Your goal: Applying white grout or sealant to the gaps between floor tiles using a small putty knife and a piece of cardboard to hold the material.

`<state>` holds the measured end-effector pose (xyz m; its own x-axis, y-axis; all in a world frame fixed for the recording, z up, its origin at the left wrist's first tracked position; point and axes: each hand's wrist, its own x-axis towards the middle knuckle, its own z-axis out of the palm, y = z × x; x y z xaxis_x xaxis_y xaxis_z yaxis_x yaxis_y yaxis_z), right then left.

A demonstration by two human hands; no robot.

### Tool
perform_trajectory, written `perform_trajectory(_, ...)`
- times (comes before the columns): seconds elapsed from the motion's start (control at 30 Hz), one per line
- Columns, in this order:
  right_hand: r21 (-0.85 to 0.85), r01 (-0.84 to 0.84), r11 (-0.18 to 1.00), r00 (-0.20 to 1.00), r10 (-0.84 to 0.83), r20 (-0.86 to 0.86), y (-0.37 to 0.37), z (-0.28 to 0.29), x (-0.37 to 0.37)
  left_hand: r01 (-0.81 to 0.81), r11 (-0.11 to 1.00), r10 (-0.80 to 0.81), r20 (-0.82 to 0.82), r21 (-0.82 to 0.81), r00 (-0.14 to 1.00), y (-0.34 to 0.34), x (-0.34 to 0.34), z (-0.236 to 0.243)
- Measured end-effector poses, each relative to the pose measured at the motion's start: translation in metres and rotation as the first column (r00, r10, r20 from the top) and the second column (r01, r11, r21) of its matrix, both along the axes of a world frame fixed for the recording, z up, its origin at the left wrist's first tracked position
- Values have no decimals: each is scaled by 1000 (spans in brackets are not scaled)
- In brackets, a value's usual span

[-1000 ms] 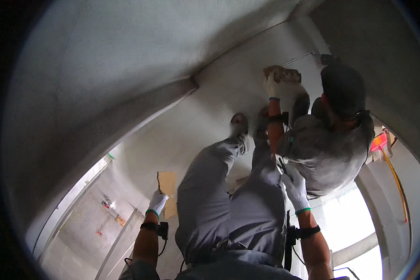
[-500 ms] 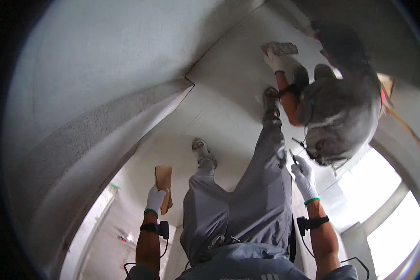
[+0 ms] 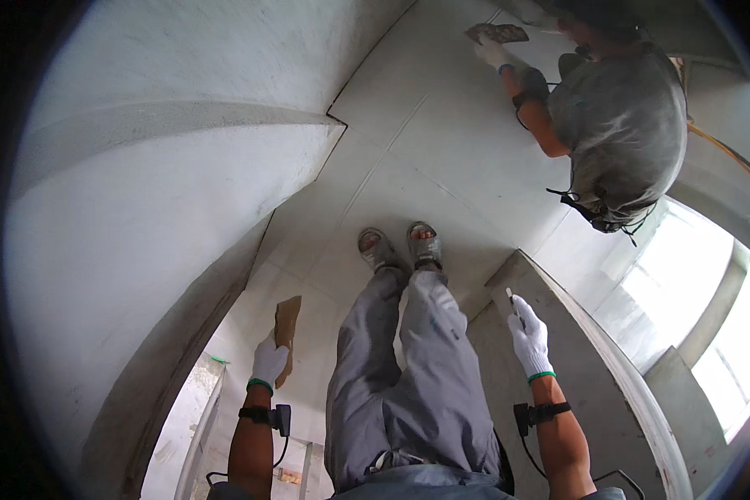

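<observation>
Brown piece [image 3: 287,327] was flat, cardboard-like and longer than wide, with uneven edges and an angled far end. It was tilted, its face partly turned from view. Slim tool [image 3: 510,296] had a pale tip; the rest was darker and mostly hidden, so exact kind unclear.

Brown piece sat at the right side of the left hand [image 3: 268,362]. Far end stuck out past the fingers, near end reached down beside the palm. Left hand was curled closed on its left edge; thumb position not readable.

Slim tool projected from the far-left side of the right hand [image 3: 530,335], tip pointing far. Right hand was closed around it, fingers bent; exact finger wrap couldn't be told.

Brown piece was held left of the grey trousers [image 3: 408,375], over the pale floor [image 3: 383,179]. Slim tool was to their right. Co-worker [image 3: 621,137] was bent over at far right.
</observation>
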<state>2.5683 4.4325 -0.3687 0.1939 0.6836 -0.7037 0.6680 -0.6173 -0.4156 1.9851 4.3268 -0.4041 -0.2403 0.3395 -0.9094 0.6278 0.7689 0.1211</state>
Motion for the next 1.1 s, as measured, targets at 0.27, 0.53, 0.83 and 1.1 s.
perform_trajectory(0.27,15,-241,970,971,241,-1,36,-108,-34,394,907,-376,-136,148,916,82,12,-96)
perform_trajectory(0.53,191,-546,816,838,527,140,125,-337,-72,187,848,-289,136,495,948,223,66,-267)
perform_trajectory(0.83,307,-794,524,580,804,128,189,-480,-135,133,986,-77,430,-100,899,233,32,-350)
perform_trajectory(1.1,342,-808,479,556,813,175,206,-526,-150,22,993,-78,520,113,851,180,17,-375)
